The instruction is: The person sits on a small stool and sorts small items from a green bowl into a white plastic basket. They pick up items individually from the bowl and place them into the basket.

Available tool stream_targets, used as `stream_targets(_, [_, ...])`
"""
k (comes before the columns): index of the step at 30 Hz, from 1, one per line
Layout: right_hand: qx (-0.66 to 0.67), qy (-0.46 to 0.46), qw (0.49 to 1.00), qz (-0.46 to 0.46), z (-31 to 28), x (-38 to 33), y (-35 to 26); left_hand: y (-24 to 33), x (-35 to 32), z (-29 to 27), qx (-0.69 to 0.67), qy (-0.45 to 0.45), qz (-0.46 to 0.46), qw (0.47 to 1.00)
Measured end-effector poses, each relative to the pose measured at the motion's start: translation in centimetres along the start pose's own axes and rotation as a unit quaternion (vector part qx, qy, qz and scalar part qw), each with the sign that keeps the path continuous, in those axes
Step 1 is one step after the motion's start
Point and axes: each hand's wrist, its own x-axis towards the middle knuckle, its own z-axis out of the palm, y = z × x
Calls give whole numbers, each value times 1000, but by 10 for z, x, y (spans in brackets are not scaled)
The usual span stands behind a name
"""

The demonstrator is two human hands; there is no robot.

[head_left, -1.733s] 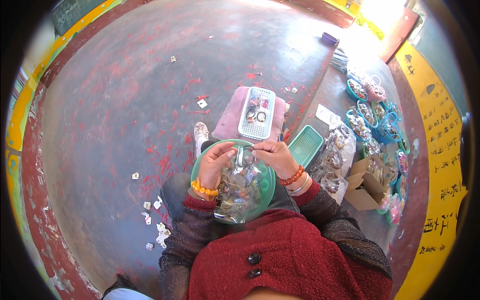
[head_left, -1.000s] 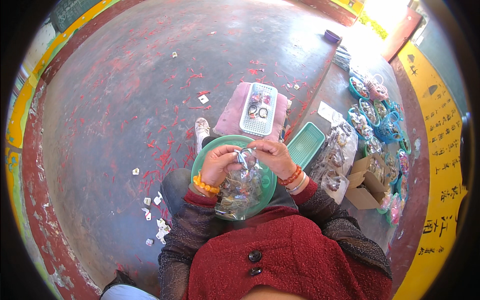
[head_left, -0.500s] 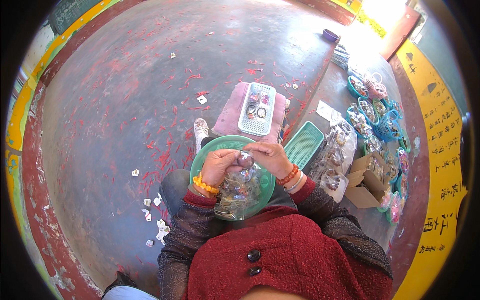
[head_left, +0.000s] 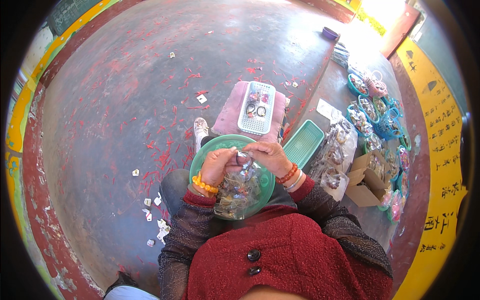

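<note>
My left hand (head_left: 218, 166), with a yellow bead bracelet, and my right hand (head_left: 272, 159), with a reddish bead bracelet, meet over a green plastic basin (head_left: 268, 192) in my lap. Both hands pinch a small clear plastic packet (head_left: 246, 163); a dark band shows at it, though whether inside or in front I cannot tell. Beneath them, the basin holds a heap of shiny clear packets (head_left: 236, 196). Beyond the basin, a white perforated basket (head_left: 261, 127) rests on a pink cushion (head_left: 227, 114), with dark ring-shaped bands (head_left: 251, 111) and colourful small pieces in it.
On the right stand an elongated green basket (head_left: 304, 142), an opened cardboard box (head_left: 360, 192), clear bags (head_left: 334, 160) and several blue baskets (head_left: 388, 125) of packets. White scraps (head_left: 163, 230) and red shreds litter the floor at left. A purple basin (head_left: 330, 34) sits far back.
The packet between my fingers has shifted slightly, and a dark curved band shows more clearly at it. Both hands stay in almost the same place over the basin.
</note>
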Motion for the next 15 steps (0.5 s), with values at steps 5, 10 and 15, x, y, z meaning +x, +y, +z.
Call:
stream_targets(5, [23, -18, 1000, -4, -1, 0, 2, -1, 2, -2, 4, 3, -18, 1000])
stream_targets(10, [46, -8, 999, -4, 1, -2, 4, -3, 2, -4, 12, -12, -17, 1000])
stream_targets(15, [72, -7, 996, 47, -1, -2, 6, -5, 4, -4, 32, -7, -9, 999])
